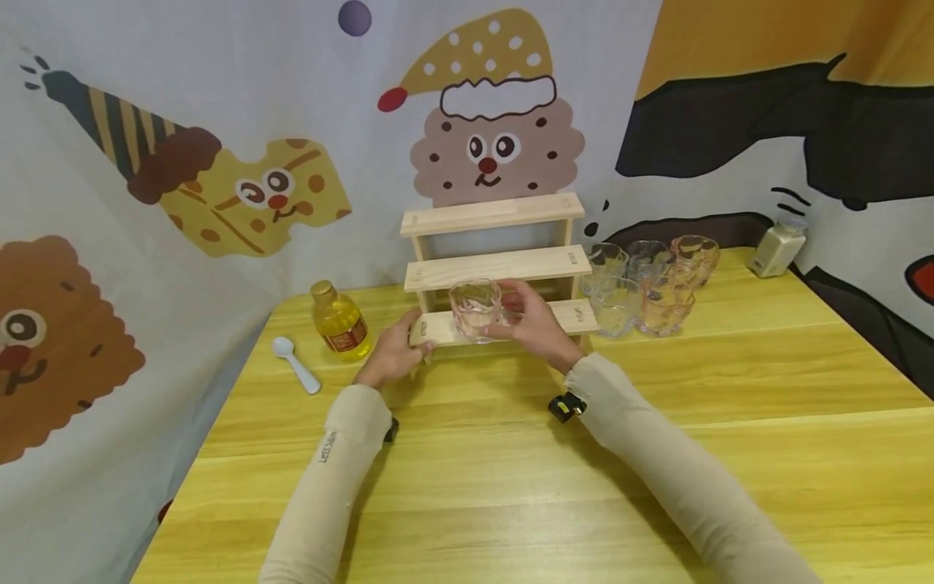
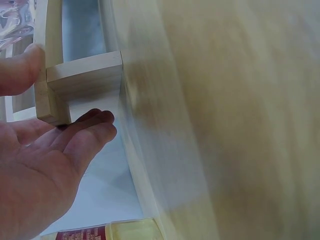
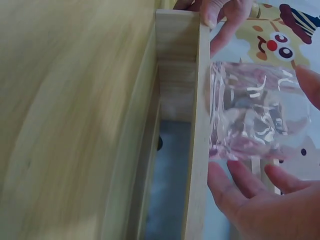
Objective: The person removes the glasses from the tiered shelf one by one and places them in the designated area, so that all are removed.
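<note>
A three-step wooden shelf (image 1: 499, 266) stands at the back of the table. At the left end of its lowest board, my left hand (image 1: 395, 352) grips the wood, thumb above and fingers underneath in the left wrist view. A clear, pink-tinted drinking glass (image 1: 476, 312) sits upright on that lowest board, left of its middle. My right hand (image 1: 538, 326) holds the glass from its right side. In the right wrist view, thumb and fingers lie on opposite sides of the glass (image 3: 260, 112), whose base is against the board.
Several clear and tinted glasses (image 1: 666, 307) stand in a cluster just right of the shelf. A jar of pale contents (image 1: 778, 246) is at the back right. Left of the shelf are a bottle of yellow liquid (image 1: 340, 322) and a white spoon (image 1: 296, 365). A printed cloth hangs behind.
</note>
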A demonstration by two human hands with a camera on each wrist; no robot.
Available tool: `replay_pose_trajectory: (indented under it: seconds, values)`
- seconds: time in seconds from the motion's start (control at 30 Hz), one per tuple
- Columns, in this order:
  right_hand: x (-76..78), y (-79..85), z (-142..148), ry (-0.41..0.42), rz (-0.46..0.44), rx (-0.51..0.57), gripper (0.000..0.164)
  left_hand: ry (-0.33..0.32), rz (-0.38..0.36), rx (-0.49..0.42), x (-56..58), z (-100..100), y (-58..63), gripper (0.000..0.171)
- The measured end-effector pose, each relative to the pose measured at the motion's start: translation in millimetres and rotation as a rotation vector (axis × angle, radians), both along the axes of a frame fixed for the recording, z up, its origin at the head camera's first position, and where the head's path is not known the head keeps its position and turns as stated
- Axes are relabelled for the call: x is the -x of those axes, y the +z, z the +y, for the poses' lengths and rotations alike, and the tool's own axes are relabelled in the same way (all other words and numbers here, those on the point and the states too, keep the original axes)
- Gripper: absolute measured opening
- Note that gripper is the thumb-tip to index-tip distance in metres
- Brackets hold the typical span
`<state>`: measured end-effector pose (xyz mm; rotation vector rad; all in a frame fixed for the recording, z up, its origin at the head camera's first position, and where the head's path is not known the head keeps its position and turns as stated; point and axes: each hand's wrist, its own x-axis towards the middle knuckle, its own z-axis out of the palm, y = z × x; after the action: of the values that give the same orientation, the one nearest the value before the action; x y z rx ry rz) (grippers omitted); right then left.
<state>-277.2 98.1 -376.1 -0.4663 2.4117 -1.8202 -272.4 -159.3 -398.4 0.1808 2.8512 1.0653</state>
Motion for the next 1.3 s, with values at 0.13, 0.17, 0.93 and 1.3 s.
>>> replay_pose_trajectory:
  seconds: [0.13, 0.17, 0.93, 1.3]
  values:
    - [1.6, -0.7, -10, -0.027, 0.028, -0.026, 0.091, 0.002, 0.012, 0.002, -0.1, 0, -1.7, 0.072]
    - [1.9, -0.6, -12, -0.031, 0.030, -0.031, 0.092, -0.001, 0.014, 0.003, -0.3, 0, -2.2, 0.072]
    - [7.6, 2.3, -29, -0.063, 0.008, -0.040, 0.086, 0.005, 0.020, -0.043, 1.4, 0, -1.6, 0.072]
    - [4.9, 1.9, -24, -0.064, 0.026, 0.007, 0.076, 0.007, 0.003, -0.059, 0.3, 0, -2.8, 0.072]
